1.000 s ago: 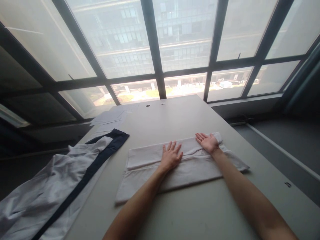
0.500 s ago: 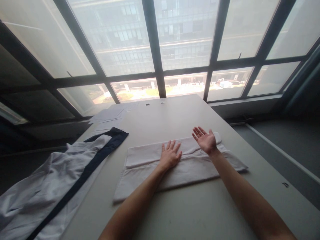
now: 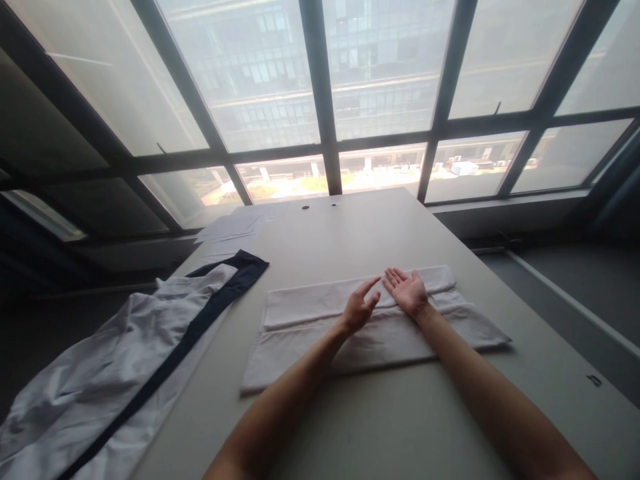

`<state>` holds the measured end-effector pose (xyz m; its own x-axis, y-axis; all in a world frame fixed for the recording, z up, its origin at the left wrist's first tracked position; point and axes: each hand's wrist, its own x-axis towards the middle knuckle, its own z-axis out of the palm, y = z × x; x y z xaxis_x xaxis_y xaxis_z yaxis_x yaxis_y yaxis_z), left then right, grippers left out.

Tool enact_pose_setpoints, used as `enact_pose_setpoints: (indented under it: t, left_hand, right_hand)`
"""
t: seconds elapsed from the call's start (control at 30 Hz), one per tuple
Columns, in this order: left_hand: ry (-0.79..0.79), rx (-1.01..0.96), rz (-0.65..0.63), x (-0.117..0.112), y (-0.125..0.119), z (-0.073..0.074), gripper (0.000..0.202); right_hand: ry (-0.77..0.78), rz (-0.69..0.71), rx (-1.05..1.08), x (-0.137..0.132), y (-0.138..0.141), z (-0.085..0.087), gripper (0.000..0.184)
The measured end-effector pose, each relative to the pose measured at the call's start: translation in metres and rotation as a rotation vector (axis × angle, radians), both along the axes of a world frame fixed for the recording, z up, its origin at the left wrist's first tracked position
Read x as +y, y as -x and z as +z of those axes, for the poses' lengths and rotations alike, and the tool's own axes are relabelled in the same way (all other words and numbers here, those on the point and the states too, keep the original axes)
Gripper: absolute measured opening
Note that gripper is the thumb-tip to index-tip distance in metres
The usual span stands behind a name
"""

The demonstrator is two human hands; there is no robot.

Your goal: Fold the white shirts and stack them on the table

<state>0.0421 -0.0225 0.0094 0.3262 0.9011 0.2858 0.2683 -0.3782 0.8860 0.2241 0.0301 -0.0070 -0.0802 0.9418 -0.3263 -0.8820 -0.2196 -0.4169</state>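
A folded white cloth garment (image 3: 300,343) lies flat on the white table (image 3: 380,413), with a fold line running along its length. My left hand (image 3: 359,310) is over its middle, turned on edge, thumb and fingers apart, holding nothing. Close to its right, my right hand (image 3: 407,293) is palm up with the fingers stretched out and nothing in it. The fingertips of the two hands are near each other. Whether either hand touches the cloth I cannot tell.
On the left, a crumpled white garment (image 3: 125,353) with a dark navy band (image 3: 200,319) hangs over the table edge. Sheets of white paper (image 3: 233,227) lie at the far left. Tall windows (image 3: 385,73) rise behind the table. A small dark mark (image 3: 594,381) sits near the right edge.
My left hand has come up from lying flat on the cloth and turned on edge, moving right. My right hand has lowered slightly toward it. The view has shifted a little.
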Motion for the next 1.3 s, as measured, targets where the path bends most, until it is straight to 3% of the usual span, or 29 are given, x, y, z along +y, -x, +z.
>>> enact_pose_setpoints:
  t: [0.13, 0.23, 0.4, 0.53, 0.67, 0.77, 0.93, 1.07, 1.17, 1.3]
  left_hand:
    - [0.538, -0.511, 0.012, 0.008, 0.01, 0.0, 0.049]
    - [0.717, -0.677, 0.083, 0.014, 0.031, 0.003, 0.047]
    - [0.729, -0.955, 0.308, 0.015, 0.079, 0.005, 0.033]
    - [0.71, -1.157, 0.502, 0.008, 0.142, 0.005, 0.023]
    - [0.561, -1.156, 0.75, 0.002, 0.207, 0.01, 0.018]
    - [0.479, -1.094, 0.881, 0.003, 0.227, 0.012, 0.019]
    - [0.345, -0.971, 0.99, 0.008, 0.211, 0.011, 0.018]
    - [0.194, -0.806, 1.018, 0.004, 0.191, 0.021, 0.021]
    - [0.102, -0.619, 0.873, -0.003, 0.169, 0.036, 0.023]
    - [-0.024, -0.155, 0.486, -0.008, 0.119, 0.052, 0.026]
  right_hand:
    - [0.002, -0.002, 0.002, 0.0, 0.0, -0.001, 0.055]
    - [0.008, -0.005, 0.001, 0.0, 0.0, -0.002, 0.055]
    - [0.01, 0.004, -0.008, 0.0, -0.001, -0.001, 0.057]
    - [0.013, 0.005, -0.02, 0.001, -0.001, -0.001, 0.057]
    - [0.01, 0.009, -0.024, 0.002, -0.001, -0.004, 0.056]
    - [0.012, 0.005, -0.024, 0.003, -0.001, -0.004, 0.057]
    - [0.013, -0.001, -0.023, 0.002, -0.002, -0.003, 0.056]
    - [0.006, 0.001, -0.02, 0.002, -0.002, -0.003, 0.058]
    - [0.008, 0.0, -0.017, 0.003, -0.002, -0.004, 0.056]
    - [0.012, 0.0, -0.02, 0.004, -0.001, -0.005, 0.056]
